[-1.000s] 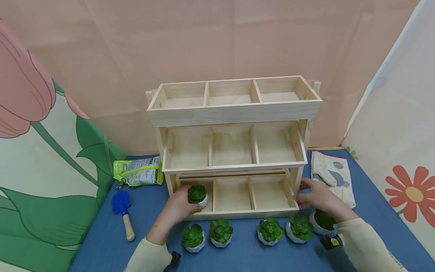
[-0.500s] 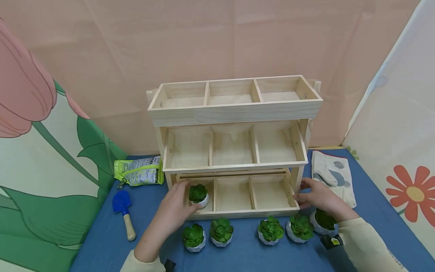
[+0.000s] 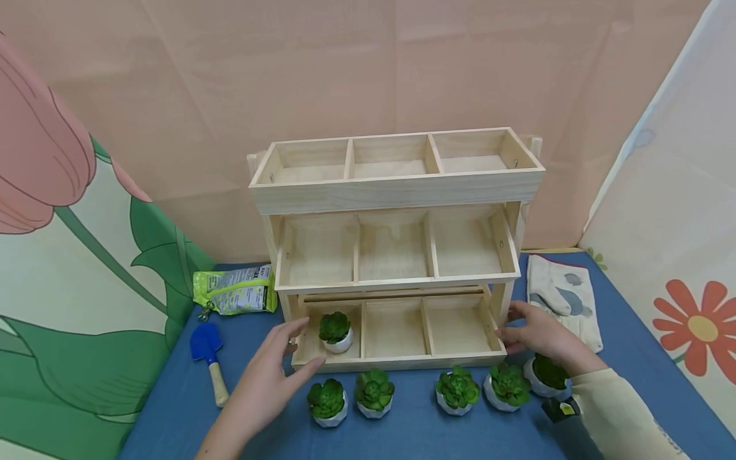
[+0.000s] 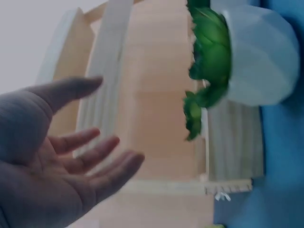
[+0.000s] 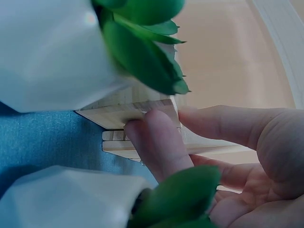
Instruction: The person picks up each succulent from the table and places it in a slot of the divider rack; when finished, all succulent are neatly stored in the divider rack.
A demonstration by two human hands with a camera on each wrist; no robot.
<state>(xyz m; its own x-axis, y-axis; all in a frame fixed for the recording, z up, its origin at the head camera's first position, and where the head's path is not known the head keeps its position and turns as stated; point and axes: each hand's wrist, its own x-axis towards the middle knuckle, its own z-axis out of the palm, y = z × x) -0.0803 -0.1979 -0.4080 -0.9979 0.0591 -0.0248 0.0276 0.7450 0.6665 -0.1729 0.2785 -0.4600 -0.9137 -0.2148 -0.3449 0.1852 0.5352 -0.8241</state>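
Observation:
A small potted succulent stands upright in the left compartment of the bottom tray of a three-tier wooden plant stand. Just left of that pot, my left hand is held with fingers spread and nothing in it; the left wrist view shows its bare palm. On the other side, my right hand grips the right end of the bottom tray. In the right wrist view the thumb lies at the tray's top edge and fingertips press its outer end.
Several potted succulents stand in a row before the stand, one partly under my right wrist. To the left lie a green bag and a blue trowel. White gloves lie at the right.
My left hand has let go of the succulent in the bottom left compartment and drawn back to the left, its fingers spreading. The right hand has stayed at the tray's end.

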